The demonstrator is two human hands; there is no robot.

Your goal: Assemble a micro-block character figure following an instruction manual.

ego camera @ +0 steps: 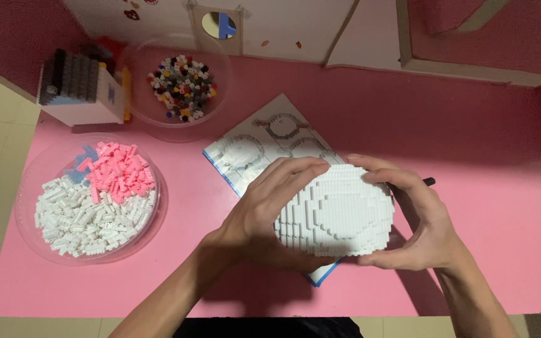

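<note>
Head view, nearest first: both hands wrapped around a white rounded brick model (339,209), held over the front middle of the pink tabletop (489,206). Left hand (264,209) cupped on the model's left flank, fingers curled over its top edge; right hand (417,219) closed round the right side, thumb under the lower rim. Beneath the model, an open instruction booklet (255,150) with a blue edge, partly covered. Behind the right hand, the tip of a dark pen-like thing (429,181), too hidden to tell more.

Likely trouble: too hard a squeeze on the stepped shell, splitting layers of small bricks apart; an uneven grip, letting the model tip and knock the booklet.

Further left, near the tabletop's edge, a clear dish of white and pink bricks (92,200); easily swept off by an elbow. Beyond it, a second clear bowl of mixed coloured bricks (183,87), and beside that a small white-and-black brick building (82,94) at the far left corner.
</note>
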